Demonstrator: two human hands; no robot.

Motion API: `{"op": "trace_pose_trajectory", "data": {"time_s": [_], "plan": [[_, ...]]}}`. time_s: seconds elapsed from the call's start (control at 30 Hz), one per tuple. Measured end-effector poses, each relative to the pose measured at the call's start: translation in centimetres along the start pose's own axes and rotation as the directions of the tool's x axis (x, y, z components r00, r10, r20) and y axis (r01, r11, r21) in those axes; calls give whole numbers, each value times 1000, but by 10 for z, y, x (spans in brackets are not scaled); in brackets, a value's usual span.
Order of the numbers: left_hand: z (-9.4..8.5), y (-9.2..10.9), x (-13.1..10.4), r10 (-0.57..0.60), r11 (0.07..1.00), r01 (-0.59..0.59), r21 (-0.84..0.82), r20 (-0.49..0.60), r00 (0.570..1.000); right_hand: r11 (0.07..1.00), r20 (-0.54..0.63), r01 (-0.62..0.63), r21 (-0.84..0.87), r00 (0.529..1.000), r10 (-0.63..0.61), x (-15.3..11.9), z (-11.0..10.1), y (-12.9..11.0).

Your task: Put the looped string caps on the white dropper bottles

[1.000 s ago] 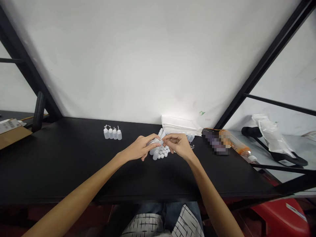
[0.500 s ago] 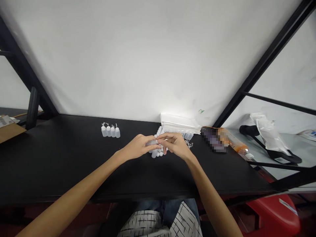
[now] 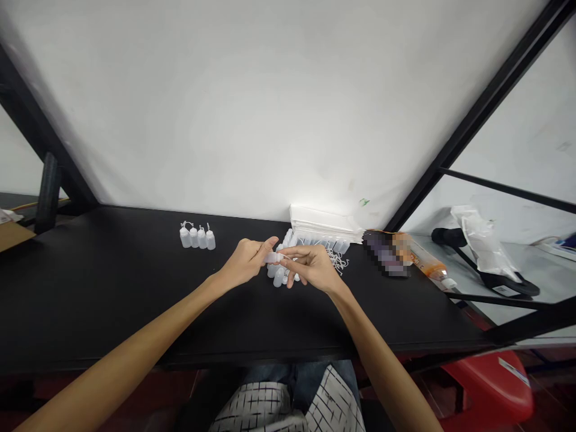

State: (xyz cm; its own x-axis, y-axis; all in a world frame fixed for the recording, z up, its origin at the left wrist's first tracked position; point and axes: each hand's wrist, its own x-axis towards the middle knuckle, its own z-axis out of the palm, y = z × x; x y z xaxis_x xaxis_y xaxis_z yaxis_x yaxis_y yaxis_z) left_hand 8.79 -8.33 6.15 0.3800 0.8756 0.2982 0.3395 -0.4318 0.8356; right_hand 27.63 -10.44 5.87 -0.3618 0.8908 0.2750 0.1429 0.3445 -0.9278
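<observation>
A small translucent squeeze bottle point(image 3: 272, 257) lies sideways in my left hand point(image 3: 243, 262), which is closed around its body with the thumb raised along it. At its mouth, my right hand point(image 3: 315, 267) pinches a thin white cap tip between thumb and forefinger; the fingers partly hide it. Beneath both hands is a group of loose translucent bottles point(image 3: 278, 278) with white round caps among them. Just right of my right hand lies a pile of curled white tethered caps point(image 3: 338, 260).
Several capped bottles point(image 3: 198, 238) stand in a row at left on the black table point(image 3: 135, 288). Behind the loose bottles lies a stack of white sheets point(image 3: 326, 221). An orange-labelled drink bottle point(image 3: 425, 262) and a blurred dark item point(image 3: 386, 255) are at right. A red stool point(image 3: 495, 384) stands below.
My left thumb has lifted and the held bottle's top shows more. My right fingers have shifted slightly and now pinch the thin tip. The view has moved a little.
</observation>
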Motion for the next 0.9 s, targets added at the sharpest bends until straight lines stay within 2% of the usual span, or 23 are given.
{"op": "trace_pose_trajectory", "data": {"time_s": [0.23, 0.47, 0.57, 0.73, 0.9], "plan": [[2, -5, 2, 23, 998, -21, 54, -31, 999, 985, -67, 91, -147, 993, -102, 0, 7, 10], [3, -5, 1, 169, 971, -151, 183, -85, 982, 988, -88, 125, -91, 987, -133, 0, 10, 8], [1, 2, -1, 184, 973, -168, 158, -92, 978, 978, -136, 176, -115, 972, -191, -1, 10, 4], [-6, 10, -2, 192, 980, -194, 42, 47, 980, 952, -233, 231, -201, 933, -276, -1, 6, 1], [-8, 9, -1, 272, 956, -280, 87, 96, 957, 968, -232, 224, -111, 942, -244, 0, 5, 2]]}}
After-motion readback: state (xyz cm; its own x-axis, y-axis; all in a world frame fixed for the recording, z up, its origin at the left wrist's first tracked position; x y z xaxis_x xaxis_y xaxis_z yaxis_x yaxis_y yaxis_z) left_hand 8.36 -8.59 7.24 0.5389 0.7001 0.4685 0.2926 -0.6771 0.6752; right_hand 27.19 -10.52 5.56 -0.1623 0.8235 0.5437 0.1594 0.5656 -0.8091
